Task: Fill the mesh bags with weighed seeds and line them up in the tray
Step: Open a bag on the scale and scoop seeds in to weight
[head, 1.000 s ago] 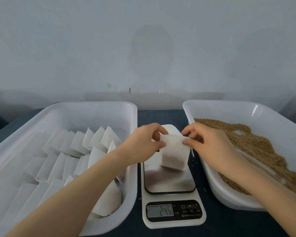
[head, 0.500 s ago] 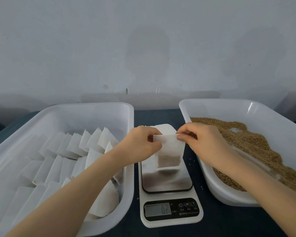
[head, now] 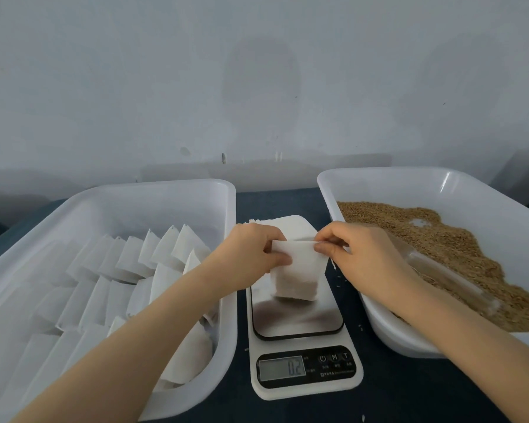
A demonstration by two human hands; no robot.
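At frame centre a soft, square white mesh bag (head: 300, 276), its lower half plump, hangs over the glossy steel plate of the scale (head: 297, 320). The left hand (head: 254, 248) and right hand (head: 361, 257) pinch its top edge, fingers (head: 321, 247) curled on the corners. Filled bags (head: 129, 261) stand in overlapping rows in the smooth white tray (head: 135, 203) at left. Grainy brown seeds (head: 440, 239) heap in the right tray (head: 379, 175).
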